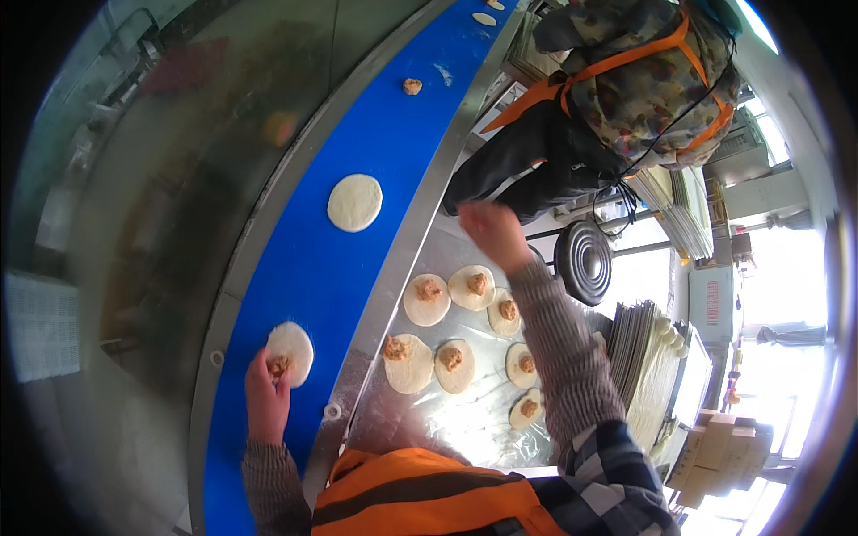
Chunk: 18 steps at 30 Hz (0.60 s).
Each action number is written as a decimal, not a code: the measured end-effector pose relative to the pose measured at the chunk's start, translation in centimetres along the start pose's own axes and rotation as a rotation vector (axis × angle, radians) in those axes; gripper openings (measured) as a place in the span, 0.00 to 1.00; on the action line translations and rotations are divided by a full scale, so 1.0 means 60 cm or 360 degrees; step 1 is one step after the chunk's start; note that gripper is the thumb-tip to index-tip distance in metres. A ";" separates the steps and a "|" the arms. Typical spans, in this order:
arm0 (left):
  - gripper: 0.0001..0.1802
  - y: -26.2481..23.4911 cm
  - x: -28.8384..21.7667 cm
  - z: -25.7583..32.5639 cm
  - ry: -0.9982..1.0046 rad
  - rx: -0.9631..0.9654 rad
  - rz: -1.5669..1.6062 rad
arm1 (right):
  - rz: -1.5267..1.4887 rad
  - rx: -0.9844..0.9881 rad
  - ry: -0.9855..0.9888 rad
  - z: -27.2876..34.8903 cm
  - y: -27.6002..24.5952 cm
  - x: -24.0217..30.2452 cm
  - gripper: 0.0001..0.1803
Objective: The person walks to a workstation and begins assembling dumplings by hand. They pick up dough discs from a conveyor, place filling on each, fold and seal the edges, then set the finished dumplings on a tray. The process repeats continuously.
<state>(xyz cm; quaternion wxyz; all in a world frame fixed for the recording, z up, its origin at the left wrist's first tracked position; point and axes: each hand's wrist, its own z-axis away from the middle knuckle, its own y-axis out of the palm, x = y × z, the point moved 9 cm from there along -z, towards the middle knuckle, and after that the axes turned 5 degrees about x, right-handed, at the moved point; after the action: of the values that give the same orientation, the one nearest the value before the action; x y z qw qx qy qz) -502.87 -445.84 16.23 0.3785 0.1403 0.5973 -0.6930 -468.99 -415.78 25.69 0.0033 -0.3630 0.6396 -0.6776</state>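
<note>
My left hand (pixel 266 402) is over the blue conveyor belt (pixel 308 259), its thumb and fingers closed round a lump of brownish filling (pixel 280 366). The lump lies against the lower part of a pale dough round (pixel 295 344). My right hand (pixel 493 234) is raised above the far end of the metal table (pixel 420 420); it is blurred and its fingers are hard to make out. Below it, several flat dough rounds (pixel 429 308) rest on the table, each carrying a lump of filling (pixel 476 284).
Further up the belt lie a bare dough round (pixel 355 203), a lone filling lump (pixel 412 87) and more pieces at the far end. Another person (pixel 626 89) in camouflage and an orange apron stands beyond the table. A round black stool (pixel 583 262) and stacked trays (pixel 639 357) are at the right.
</note>
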 end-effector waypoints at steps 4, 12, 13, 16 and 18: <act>0.37 -0.039 0.016 0.054 0.0075 -0.0092 -0.0201 | 0.0170 -0.0157 0.0103 -0.274 0.032 -0.033 0.23; 0.32 -0.066 0.120 0.142 -0.0354 0.0295 0.0091 | 0.0410 0.0331 0.0188 -0.420 0.196 -0.032 0.22; 0.31 -0.071 0.122 0.152 -0.0370 0.0285 0.0112 | 0.0443 0.0314 0.0125 -0.401 0.203 -0.006 0.21; 0.31 -0.060 0.158 0.205 -0.0833 0.0295 0.0693 | -0.0383 0.0437 -0.0359 -0.274 0.233 0.142 0.15; 0.31 -0.067 0.160 0.233 -0.0845 0.0302 0.0538 | -0.0900 0.0806 -0.0698 -0.142 0.267 0.258 0.12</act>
<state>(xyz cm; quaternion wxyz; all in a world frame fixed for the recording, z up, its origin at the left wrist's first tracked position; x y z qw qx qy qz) -508.54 -462.33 16.40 0.6160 0.0866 0.3789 -0.6852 -491.98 -418.61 20.04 0.0423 -0.6468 0.3131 -0.6942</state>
